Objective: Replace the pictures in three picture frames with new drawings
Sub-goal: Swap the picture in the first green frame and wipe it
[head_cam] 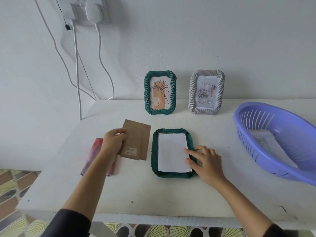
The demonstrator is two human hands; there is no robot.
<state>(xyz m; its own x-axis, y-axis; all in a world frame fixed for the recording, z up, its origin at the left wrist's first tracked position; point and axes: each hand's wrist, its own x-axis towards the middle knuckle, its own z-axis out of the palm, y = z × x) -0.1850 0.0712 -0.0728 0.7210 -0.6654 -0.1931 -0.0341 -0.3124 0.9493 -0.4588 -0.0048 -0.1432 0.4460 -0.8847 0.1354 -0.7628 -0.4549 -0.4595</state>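
Nearest, right hand (pixel 205 161), fingers loosely spread, index tip pressing white paper sheet (pixel 171 151) set in face-down dark green twisted-rib picture frame (pixel 172 175) mid white table (pixel 153 194). Left hand (pixel 112 142) gripping brown cardboard backing board (pixel 136 142) by its left edge. Board likely light, stiff, best held at edges. Sheet flimsy, easily creased.
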